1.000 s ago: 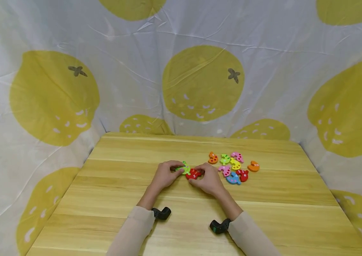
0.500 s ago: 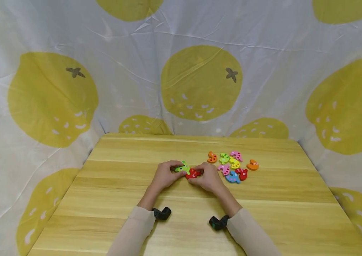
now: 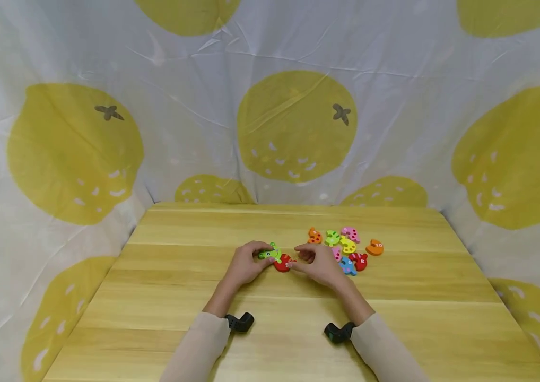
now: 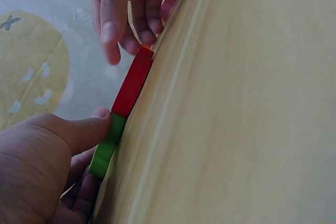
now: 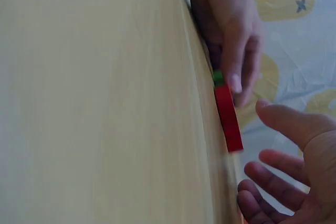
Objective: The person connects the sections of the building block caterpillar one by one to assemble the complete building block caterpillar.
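Observation:
My left hand pinches a green puzzle piece with a cartoon face between thumb and fingers. Against its right side lies a red striped puzzle piece marked 2; the left wrist view has the green edge and red edge meeting end to end on the table. My right hand is just right of the red piece, thumb and fingers spread apart. In the right wrist view a gap shows between those fingers and the red piece.
Several loose number pieces lie right of my hands: orange, light green, pink, yellow, blue and red. An orange piece marked 10 lies farthest right. A lemon-print cloth hangs behind the wooden table.
My right hand has let go of the red piece and moved slightly right, its fingers spreading. My left hand keeps its pinch on the green piece.

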Action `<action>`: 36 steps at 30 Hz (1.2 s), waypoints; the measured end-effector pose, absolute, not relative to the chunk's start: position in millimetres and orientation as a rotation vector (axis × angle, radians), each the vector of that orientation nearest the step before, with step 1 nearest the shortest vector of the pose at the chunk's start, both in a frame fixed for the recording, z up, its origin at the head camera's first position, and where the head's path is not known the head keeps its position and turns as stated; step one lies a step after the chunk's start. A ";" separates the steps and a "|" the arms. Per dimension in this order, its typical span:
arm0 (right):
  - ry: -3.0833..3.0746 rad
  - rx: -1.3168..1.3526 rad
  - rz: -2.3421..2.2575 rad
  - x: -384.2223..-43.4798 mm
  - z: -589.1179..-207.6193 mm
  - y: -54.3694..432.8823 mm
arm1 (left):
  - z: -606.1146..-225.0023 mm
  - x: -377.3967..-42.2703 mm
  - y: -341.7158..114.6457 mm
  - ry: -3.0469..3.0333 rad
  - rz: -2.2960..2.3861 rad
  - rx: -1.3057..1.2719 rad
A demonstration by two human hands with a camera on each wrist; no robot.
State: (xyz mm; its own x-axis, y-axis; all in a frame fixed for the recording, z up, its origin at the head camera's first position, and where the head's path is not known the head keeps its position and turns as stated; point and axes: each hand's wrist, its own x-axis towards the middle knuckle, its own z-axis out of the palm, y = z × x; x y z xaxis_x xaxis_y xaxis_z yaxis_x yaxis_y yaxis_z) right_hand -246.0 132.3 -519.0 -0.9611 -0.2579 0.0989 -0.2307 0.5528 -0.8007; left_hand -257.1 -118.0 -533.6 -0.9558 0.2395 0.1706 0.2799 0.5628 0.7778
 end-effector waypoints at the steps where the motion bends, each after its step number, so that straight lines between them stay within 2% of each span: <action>1: 2.750 -0.439 -1.407 -246.8 -518.7 136.3 | -534.0 -256.2 -118.5 -2.736 -1.370 -0.459; 18: 2.928 -0.458 -1.190 -278.8 -495.0 193.0 | -532.6 -255.8 -124.9 -2.751 -1.328 -0.492; 36: 2.989 -0.503 -0.886 -307.2 -502.9 189.4 | -535.1 -254.2 -118.2 -2.760 -1.244 -0.601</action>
